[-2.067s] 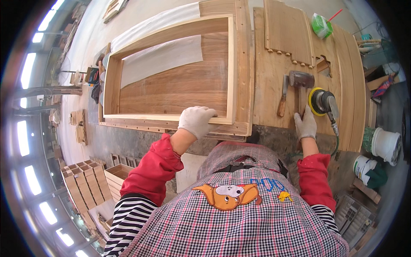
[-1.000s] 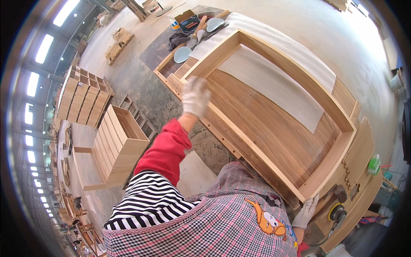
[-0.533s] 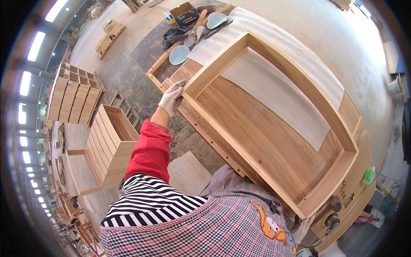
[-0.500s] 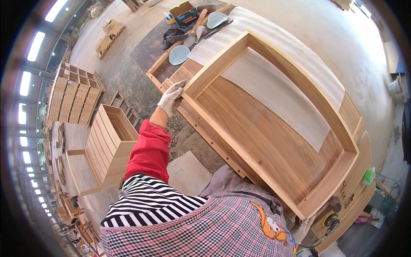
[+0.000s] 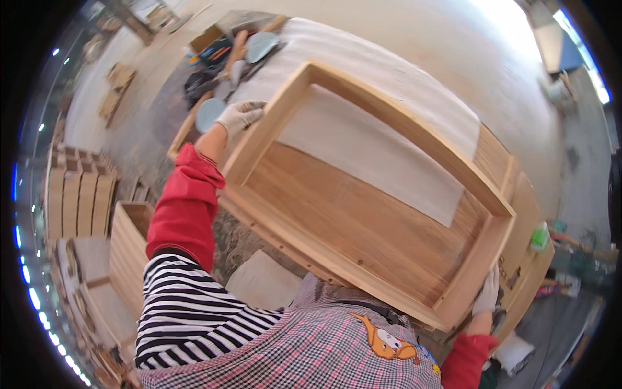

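A rectangular light-wood drawer frame sits tilted across the workbench in front of me; boards and white sheeting show through it. My left hand, in a pale glove, is closed on the frame's left end, fingers curled at its outer side. At the right end, my gloved right hand grips the outer face near the close corner; part of its fingers is hidden. Beneath the frame lie brown wooden boards and a white foam-like sheet spread over their far side.
Round pale-blue discs, a black bag and an opened box lie at the bench's far left. A green-and-white item stands on the right. Stacked wooden drawer units and a slatted cabinet stand on the left floor.
My left hand has shifted from the frame's near-left corner farther along its left end. My right hand has come into fuller view at the right end. The frame has turned slightly.
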Motion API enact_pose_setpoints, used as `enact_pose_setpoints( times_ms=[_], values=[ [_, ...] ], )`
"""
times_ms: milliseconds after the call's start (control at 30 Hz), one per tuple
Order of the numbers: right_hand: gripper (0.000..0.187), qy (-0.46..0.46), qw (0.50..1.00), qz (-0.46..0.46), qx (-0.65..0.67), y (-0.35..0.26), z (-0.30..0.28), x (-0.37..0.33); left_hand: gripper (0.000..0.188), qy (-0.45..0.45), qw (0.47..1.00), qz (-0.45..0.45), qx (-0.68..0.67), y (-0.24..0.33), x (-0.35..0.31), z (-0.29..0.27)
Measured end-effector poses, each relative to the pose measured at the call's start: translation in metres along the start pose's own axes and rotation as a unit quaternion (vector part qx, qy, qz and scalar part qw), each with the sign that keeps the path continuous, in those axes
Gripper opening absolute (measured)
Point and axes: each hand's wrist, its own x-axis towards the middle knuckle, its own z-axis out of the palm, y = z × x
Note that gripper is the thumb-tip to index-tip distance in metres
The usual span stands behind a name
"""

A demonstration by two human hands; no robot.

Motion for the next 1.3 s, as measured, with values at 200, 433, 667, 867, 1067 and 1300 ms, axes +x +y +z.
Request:
enact_pose_setpoints(
  times_ms=[200,433,667,867,1067,1300],
  values=[
    [0.04,0.083,0.974,-0.065,-0.201,-0.046,0.011,0.108,0.049,-0.006,0.996,0.077,0.048,0.041,0.126,0.023],
    [0.035,0.126,0.989,-0.014,-0.075,-0.058,0.019,0.163,0.029,0.017,0.999,0.044,0.024,0.034,0.206,0.013],
    [0.026,0.115,0.991,-0.011,-0.07,-0.078,0.032,0.172,0.035,0.075,0.997,0.037,-0.004,0.015,0.217,0.005],
    [0.027,0.217,0.965,0.013,-0.146,-0.082,0.045,0.166,0.043,0.108,0.992,0.052,0.049,0.022,0.217,0.018],
    [0.033,0.182,0.979,0.015,-0.094,-0.086,0.044,0.173,0.047,0.049,0.995,0.051,0.065,0.01,0.232,-0.004],
    [0.043,0.104,0.994,0.02,-0.024,-0.058,0.026,0.141,0.047,0.051,0.984,0.145,-0.088,0.015,0.216,0.002]
  ],
)
